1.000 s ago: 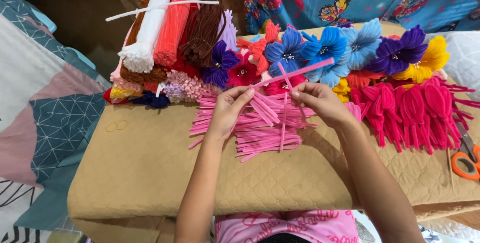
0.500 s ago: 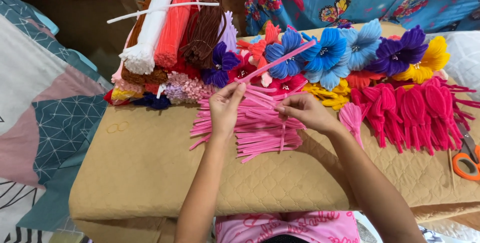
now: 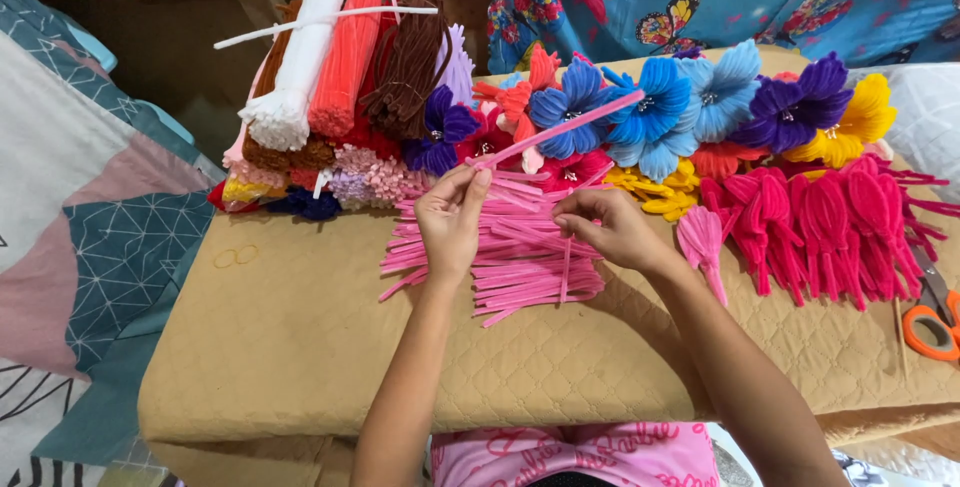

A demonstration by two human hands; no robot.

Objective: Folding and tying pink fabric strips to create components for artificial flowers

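Head view: the left hand (image 3: 450,222) pinches one long pink fuzzy pipe-cleaner stem (image 3: 560,130), angled up over the loose pile of pink pipe cleaners (image 3: 500,257). The right hand (image 3: 610,227) pinches a shorter pink piece hanging above that pile. Best keep both grips near the ends.

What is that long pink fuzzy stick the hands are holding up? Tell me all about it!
It is a pink pipe cleaner: one thin, fuzzy, straight stem. The left hand pinches its lower end between the fingertips, and it slants up and to the right, its far tip lying in front of the blue flowers. It sits above the pile of pink stems on the tan quilted table. The right hand is beside it, on another stem in the pile.
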